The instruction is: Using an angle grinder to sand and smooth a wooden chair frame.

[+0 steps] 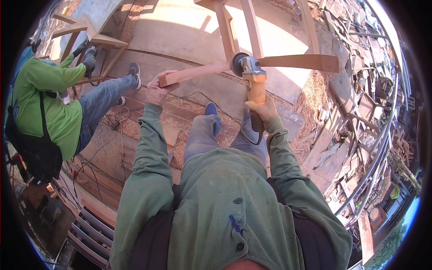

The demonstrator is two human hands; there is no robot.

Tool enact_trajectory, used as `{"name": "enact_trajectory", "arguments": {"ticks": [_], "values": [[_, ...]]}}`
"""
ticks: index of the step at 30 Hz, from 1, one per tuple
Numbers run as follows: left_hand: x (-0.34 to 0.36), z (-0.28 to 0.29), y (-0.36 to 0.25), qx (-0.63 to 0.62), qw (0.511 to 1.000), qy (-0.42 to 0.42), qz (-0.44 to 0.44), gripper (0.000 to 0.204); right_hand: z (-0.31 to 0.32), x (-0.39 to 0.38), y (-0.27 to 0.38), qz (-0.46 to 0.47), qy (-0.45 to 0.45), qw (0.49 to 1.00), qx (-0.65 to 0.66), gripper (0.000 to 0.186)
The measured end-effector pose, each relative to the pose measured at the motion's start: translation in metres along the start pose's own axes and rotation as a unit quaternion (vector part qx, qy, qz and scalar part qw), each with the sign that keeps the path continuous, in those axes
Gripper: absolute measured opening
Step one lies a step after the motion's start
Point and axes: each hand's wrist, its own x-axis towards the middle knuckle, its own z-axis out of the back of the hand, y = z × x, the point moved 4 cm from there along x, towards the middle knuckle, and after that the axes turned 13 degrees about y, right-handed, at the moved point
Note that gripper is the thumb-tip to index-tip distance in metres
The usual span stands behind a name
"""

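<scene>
My right hand [265,109] is wrapped round the handle of a yellow angle grinder [256,87] with a dark grey metal head. Its round dark disc [237,64] is against or just over a curved reddish wooden bar [198,73]; which one I cannot tell. Closed on the left end of that bar is my left hand [159,89]. The bar runs on behind the grinder to a broader, darker right part [299,62]. Wooden legs [225,31] of a frame rise beyond it and seem joined to it. The grinder's dark cord hangs by my right thigh.
At left a co-worker in a green shirt [51,83] holds a power tool [91,56] against another wooden frame [87,33]. Cords [118,118] cross the boards underfoot. Wood shavings [312,94] and heaped offcuts [355,96] lie at right, near long pipes [382,144].
</scene>
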Motion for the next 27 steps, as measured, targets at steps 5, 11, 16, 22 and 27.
{"name": "enact_trajectory", "arguments": {"ticks": [5,11,16,22,27], "values": [[0.001,-0.002,-0.006,0.023,1.0,-0.005,0.0,0.042,-0.018,-0.001,-0.006,0.078,0.016,0.995,-0.061,0.037],[0.003,-0.011,-0.014,0.034,0.999,0.006,-0.002,0.045,-0.077,-0.013,0.019,0.133,0.063,0.977,-0.151,0.046],[0.007,-0.014,-0.007,-0.047,0.998,0.015,-0.039,0.048,-0.109,-0.011,0.026,0.139,0.102,0.971,-0.168,0.051],[0.01,-0.017,-0.005,-0.132,0.988,0.029,-0.072,0.046,-0.114,-0.018,0.03,0.136,0.098,0.963,-0.212,0.053],[0.006,-0.018,-0.015,-0.032,0.999,0.021,-0.036,0.044,-0.09,-0.02,0.016,0.139,0.081,0.977,-0.142,0.051]]}}
